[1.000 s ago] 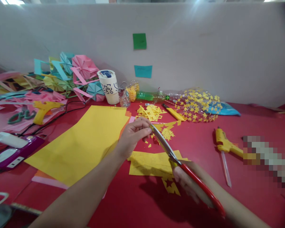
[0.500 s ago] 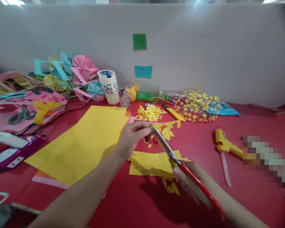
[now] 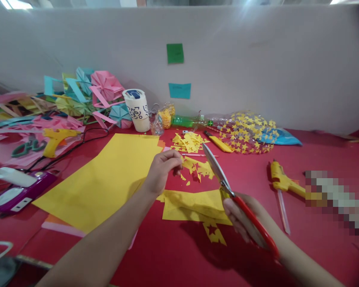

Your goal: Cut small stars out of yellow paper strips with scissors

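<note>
Red-handled scissors (image 3: 219, 171) are gripped in my right hand (image 3: 245, 219), their blades together and pointing up and away. My left hand (image 3: 164, 167) is closed in a pinch left of the blades, apart from them; what its fingertips hold is too small to make out. Small yellow scraps (image 3: 199, 167) lie just right of the left fingers. Below both hands are yellow paper strips (image 3: 188, 205) and a piece with a star-shaped hole (image 3: 214, 233). Large yellow sheets (image 3: 113, 175) lie to the left.
A white cup (image 3: 137, 113) stands at the back, beside pink and blue paper shapes (image 3: 106, 85). A yellow cutter (image 3: 219, 143) and star-covered plastic (image 3: 248, 133) are behind the scissors. Glue guns (image 3: 281, 177) lie at both sides, with a purple power strip (image 3: 20, 193) at left.
My right hand and the scissors have moved right, away from my left hand. My left hand has drawn slightly left.
</note>
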Action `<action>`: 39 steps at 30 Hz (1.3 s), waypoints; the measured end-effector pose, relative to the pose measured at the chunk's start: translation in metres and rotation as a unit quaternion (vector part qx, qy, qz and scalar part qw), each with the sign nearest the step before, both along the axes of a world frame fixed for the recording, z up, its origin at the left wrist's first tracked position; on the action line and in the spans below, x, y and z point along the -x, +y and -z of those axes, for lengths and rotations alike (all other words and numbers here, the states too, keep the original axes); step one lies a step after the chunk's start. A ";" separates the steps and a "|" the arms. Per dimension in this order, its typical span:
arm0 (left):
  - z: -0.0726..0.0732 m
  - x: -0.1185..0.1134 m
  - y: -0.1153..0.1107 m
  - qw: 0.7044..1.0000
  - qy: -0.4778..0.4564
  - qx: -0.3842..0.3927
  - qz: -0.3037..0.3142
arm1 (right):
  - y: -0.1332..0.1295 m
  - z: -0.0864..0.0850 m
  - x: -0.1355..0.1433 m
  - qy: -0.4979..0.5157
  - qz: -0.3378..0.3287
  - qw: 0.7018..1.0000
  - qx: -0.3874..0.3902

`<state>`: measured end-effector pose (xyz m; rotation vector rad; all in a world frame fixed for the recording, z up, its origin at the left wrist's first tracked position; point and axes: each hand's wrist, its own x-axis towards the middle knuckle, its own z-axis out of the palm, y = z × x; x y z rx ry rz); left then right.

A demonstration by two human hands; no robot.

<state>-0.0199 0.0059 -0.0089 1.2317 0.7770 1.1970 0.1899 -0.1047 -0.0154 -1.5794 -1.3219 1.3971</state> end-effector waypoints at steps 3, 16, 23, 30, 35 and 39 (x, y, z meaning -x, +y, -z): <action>0.006 0.003 0.010 0.999 0.041 0.022 -0.026 | 0.005 0.002 -0.004 0.018 0.014 1.000 -0.001; 0.007 0.009 0.035 0.974 0.217 0.013 -0.062 | 0.021 0.004 -0.018 0.047 0.093 0.992 -0.064; 0.000 0.013 0.050 0.889 0.456 -0.046 -0.009 | 0.024 0.002 -0.017 0.076 0.109 0.988 -0.072; -0.010 -0.028 0.043 0.784 0.576 -0.205 0.103 | 0.028 0.004 -0.020 0.102 0.118 0.984 -0.081; 0.008 -0.074 0.041 0.744 0.590 -0.279 0.146 | 0.032 0.009 -0.023 0.111 0.126 0.981 -0.095; 0.010 -0.078 0.049 0.734 0.595 -0.299 0.134 | 0.032 0.010 -0.023 0.114 0.127 0.981 -0.095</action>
